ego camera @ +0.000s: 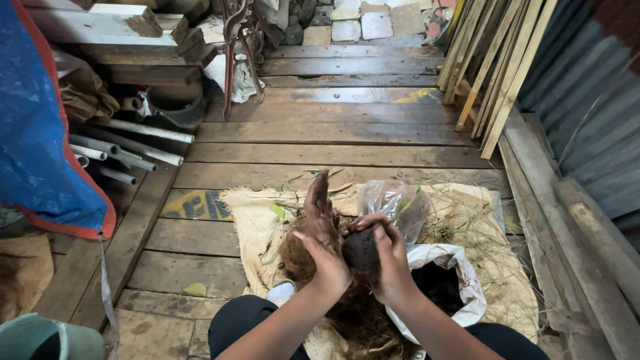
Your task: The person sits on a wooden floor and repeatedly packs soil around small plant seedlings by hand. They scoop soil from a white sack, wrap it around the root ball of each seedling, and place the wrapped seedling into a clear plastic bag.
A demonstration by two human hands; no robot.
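Observation:
My right hand point(392, 263) is closed around a dark round ball of soil point(361, 250) held above my lap. My left hand point(321, 230) is flat with fingers straight, its palm pressed against the left side of the ball. Beneath both hands lies a heap of brown coconut fibre point(298, 257) on a burlap sack point(250, 220). A clear plastic bag point(393, 203) stands just behind my right hand. A white sack of dark soil point(453, 280) lies open to the right of my right wrist.
Plank floor all round. Grey pipes point(127, 150) and stacked timber point(113, 33) at left, a blue tarp point(37, 127) at far left. Wooden slats point(497, 67) lean against a corrugated metal wall point(593, 113) at right. Dry grass lies on the burlap. A teal bucket rim point(40, 337) is bottom left.

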